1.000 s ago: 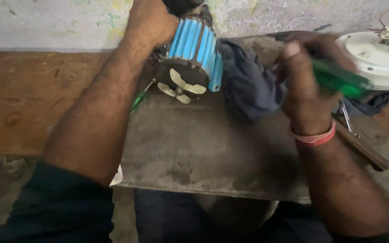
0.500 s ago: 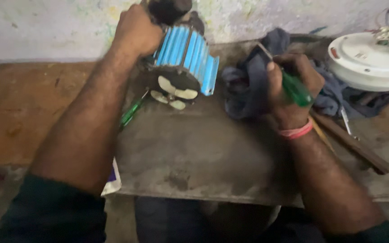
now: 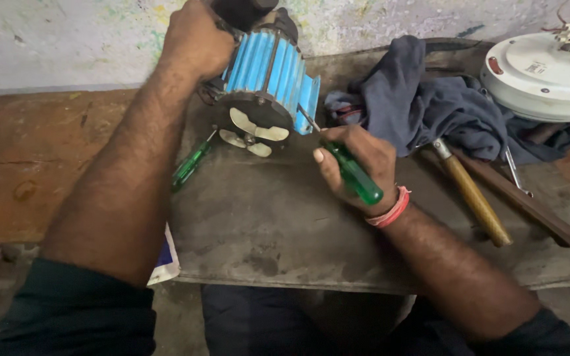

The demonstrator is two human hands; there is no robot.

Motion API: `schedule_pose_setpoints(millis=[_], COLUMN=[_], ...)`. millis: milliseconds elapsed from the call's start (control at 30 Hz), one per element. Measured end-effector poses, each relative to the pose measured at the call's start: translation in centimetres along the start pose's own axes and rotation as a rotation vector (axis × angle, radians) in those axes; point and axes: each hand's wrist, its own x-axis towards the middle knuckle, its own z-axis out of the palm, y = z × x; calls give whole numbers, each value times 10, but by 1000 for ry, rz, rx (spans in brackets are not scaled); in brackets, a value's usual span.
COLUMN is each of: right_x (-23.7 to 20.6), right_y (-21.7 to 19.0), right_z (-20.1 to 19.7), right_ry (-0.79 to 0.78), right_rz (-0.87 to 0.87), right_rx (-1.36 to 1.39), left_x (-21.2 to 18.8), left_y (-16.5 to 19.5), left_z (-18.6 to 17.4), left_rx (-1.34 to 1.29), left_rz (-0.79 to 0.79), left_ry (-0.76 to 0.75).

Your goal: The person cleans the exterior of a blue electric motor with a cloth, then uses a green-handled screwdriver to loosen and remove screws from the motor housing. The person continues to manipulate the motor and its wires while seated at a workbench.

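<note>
— Gripping what, exactly, those two hands?

— Left hand (image 3: 196, 39) is clamped over the top of the blue ribbed motor (image 3: 268, 79), which lies tipped on the surface (image 3: 265, 224) at about twelve o'clock, its pale fan blades (image 3: 253, 134) facing the viewer. Right hand (image 3: 354, 168) is closed round a green-handled screwdriver (image 3: 353, 175), the tip touching the motor's lower right edge.

— And around the motor?

— A second green screwdriver (image 3: 189, 166) lies at eight o'clock of it, just beside the left forearm. At three o'clock a dark blue cloth (image 3: 430, 109) is heaped up, partly covering a wooden-handled tool (image 3: 473, 198) and a brown bar (image 3: 526, 204). Beyond, at two o'clock, sits a white round fan housing (image 3: 549, 76), wires at its top.

— Anything blocking the work?

— The left arm hides the motor's far left side.
</note>
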Motion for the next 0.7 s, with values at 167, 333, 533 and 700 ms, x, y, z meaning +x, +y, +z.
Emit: schedule_pose_setpoints(millis=[167,333,533,700], right_x=[4,35,25,31], right_y=[2,0,-23,-19], right_z=[9,20,22,32], right_ry=[17,73,115,205], right_rz=[18,102,100,293], right_rx=[-34,15,21,78], left_x=[1,5,5,1], left_y=[0,-2,0,14], left_z=[1,5,6,5], left_rx=[20,58,58,-32], left_rz=[10,-76,-26,38], left_ry=[-13,-21,26,12])
